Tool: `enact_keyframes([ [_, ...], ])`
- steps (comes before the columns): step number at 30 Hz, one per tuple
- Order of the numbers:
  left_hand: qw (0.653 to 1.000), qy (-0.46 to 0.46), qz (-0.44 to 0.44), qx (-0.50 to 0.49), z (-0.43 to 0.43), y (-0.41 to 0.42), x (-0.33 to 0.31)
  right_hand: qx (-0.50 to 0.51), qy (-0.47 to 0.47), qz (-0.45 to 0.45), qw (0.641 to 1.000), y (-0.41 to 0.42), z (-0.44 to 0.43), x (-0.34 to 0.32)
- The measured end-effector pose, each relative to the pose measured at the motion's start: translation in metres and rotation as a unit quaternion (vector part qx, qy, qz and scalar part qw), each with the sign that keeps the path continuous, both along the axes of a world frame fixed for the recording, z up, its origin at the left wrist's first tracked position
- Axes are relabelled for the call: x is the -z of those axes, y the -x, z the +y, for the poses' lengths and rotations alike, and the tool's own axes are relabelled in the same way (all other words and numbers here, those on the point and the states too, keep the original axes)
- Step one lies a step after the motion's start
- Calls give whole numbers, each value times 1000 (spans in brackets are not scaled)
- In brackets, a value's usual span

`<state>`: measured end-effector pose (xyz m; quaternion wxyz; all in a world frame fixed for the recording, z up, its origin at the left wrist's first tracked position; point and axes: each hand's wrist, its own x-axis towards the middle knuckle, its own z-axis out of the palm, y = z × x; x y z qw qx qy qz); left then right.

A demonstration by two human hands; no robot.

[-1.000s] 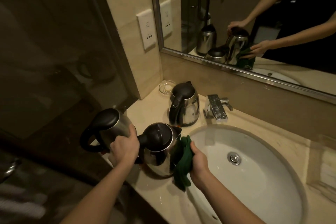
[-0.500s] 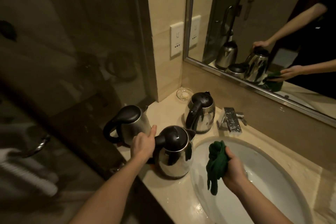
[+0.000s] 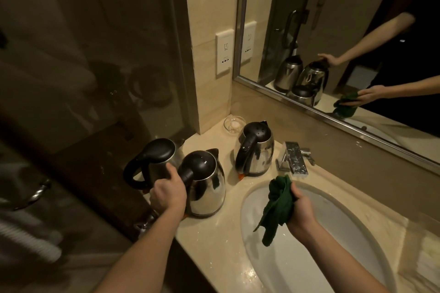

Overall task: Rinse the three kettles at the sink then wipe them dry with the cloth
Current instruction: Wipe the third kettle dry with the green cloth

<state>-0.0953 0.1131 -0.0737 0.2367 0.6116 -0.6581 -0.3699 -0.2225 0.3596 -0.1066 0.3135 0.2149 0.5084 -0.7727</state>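
Note:
Three steel kettles with black lids stand on the beige counter left of the sink (image 3: 352,211). The middle kettle (image 3: 207,188) is nearest the basin; my left hand (image 3: 167,194) grips its black handle. The left kettle (image 3: 154,162) sits at the counter's left edge, close behind that hand. The back kettle (image 3: 256,150) stands upright near the tap. My right hand (image 3: 301,209) holds a bunched dark green cloth (image 3: 277,207) over the basin's left rim, apart from the kettles.
A chrome tap (image 3: 294,158) is mounted behind the basin. A small glass dish (image 3: 234,123) sits in the back corner. A mirror (image 3: 345,31) and a wall socket (image 3: 223,54) face me. A glass partition (image 3: 95,54) bounds the counter on the left. The counter looks wet.
My right hand has pulled the green cloth off the middle kettle's side and lifted it over the basin. My left hand stays on the kettle handle. The view has shifted.

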Motion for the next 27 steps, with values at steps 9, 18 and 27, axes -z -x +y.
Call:
enact_keyframes([
  [9,1000,16,-21,10,-3,-1,0,1,-4,-11,1000,2,13,6],
  [18,946,198,96,236,30,42,-38,17,7,-15,1000,4,20,-3],
  [27,960,-67,51,266,78,139,-14,-1,14,13,1000,9,29,-21],
])
